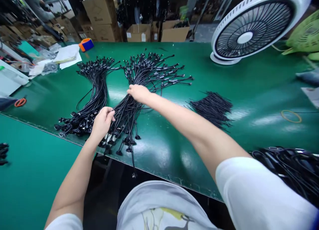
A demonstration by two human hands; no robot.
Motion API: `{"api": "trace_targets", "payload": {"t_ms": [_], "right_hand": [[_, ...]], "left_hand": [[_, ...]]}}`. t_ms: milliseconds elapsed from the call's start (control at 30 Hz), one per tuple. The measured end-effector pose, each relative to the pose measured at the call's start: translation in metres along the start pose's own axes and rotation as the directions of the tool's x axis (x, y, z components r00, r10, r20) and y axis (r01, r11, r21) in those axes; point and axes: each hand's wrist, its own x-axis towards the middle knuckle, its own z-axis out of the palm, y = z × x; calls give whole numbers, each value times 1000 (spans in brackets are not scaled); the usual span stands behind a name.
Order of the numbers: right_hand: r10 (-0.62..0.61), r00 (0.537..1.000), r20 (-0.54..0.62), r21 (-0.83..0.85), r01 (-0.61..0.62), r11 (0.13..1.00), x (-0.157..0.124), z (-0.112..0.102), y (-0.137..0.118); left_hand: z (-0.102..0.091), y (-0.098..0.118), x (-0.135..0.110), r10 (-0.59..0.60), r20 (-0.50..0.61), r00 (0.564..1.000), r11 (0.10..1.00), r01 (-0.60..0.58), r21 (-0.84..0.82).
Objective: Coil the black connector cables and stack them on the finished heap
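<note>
A fanned bundle of black cables [147,75] with plugs lies across the green table [174,147], its near ends hanging over the front edge. My right hand [138,92] rests closed on the bundle's waist, fingers curled down over the cables. My left hand [102,122] grips the same bundle lower down, near the plug ends, fingers wrapped round several cables. A second cable bundle [93,90] lies just left of it, untouched.
A pile of black ties [211,107] lies to the right. A white fan [251,27] stands at the back right, a green fan [305,36] beyond it. More black cables [291,167] sit at the near right. Papers [66,54], orange-handled scissors [20,102] and cardboard boxes [138,32] are further off.
</note>
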Motion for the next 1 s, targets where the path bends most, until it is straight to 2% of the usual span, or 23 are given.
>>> {"api": "trace_targets", "payload": {"t_ms": [67,100,133,200,233,300,333,367,433,500,567,600,633,667,700,733,767,800,833,867,900,933,1000], "right_hand": [[-19,986,-164,43,27,999,-5,-23,0],[-60,951,-304,73,86,994,-12,-40,-8],[-112,870,-481,94,178,979,-21,-59,-20],[-247,708,-662,39,361,932,-35,-101,-44],[-280,694,-663,4,377,926,-38,-120,-53],[-175,797,-578,-21,200,980,-37,-151,-53],[-88,840,-535,-37,81,996,-35,-161,-45],[-20,857,-515,-60,-13,998,-34,-168,-33],[101,856,-508,-112,-182,977,-42,-176,-2],[157,853,-497,-190,-284,940,-65,-180,23],[157,881,-445,-283,-305,909,-101,-182,33],[166,897,-409,-319,-311,895,-121,-181,31],[195,904,-381,-349,-336,875,-142,-177,24],[244,904,-352,-378,-375,846,-164,-171,14],[306,901,-308,-404,-415,815,-186,-160,0],[364,900,-240,-430,-435,791,-207,-147,-17],[391,914,-111,-441,-397,805,-226,-132,-35],[353,934,63,-400,-300,866,-242,-116,-53],[235,946,224,-283,-168,944,-256,-102,-69],[127,947,294,-159,-82,984,-265,-90,-82],[53,954,294,-54,-39,998,-272,-81,-91],[44,969,243,11,-48,999,-277,-75,-94],[166,981,102,66,-173,983,-283,-70,-84]], "left_hand": [[-14,-1,-7,-7,44,999,999,6,32],[-21,-2,-14,1,27,1000,1000,0,-9],[-28,-3,-22,16,-20,1000,997,-18,-73],[-42,-4,-40,64,-183,981,969,-105,-226],[-49,-4,-49,79,-271,959,942,-160,-294],[-65,-6,-66,56,-384,922,883,-225,-412],[-73,-7,-73,16,-394,919,856,-217,-470],[-80,-10,-80,-40,-375,926,824,-182,-537],[-95,-16,-90,-172,-268,948,709,-70,-702],[-106,-24,-95,-272,-171,947,485,-18,-874],[-110,-28,-93,-319,-133,938,225,-61,-973],[-109,-27,-91,-334,-130,934,134,-89,-987],[-105,-24,-88,-341,-119,932,93,-93,-991],[-97,-18,-85,-339,-112,934,114,-78,-990],[-87,-10,-82,-330,-120,936,197,-56,-979],[-73,0,-81,-310,-146,940,328,-38,-944],[-56,13,-81,-266,-175,948,481,-26,-876],[-36,27,-83,-195,-196,961,627,-32,-779],[-15,41,-87,-108,-171,979,729,-39,-683],[6,56,-94,-1,-75,997,789,-46,-613],[26,69,-101,103,84,991,811,-35,-585],[43,81,-109,162,258,953,805,24,-593],[66,96,-122,195,547,814,723,257,-641]]}}
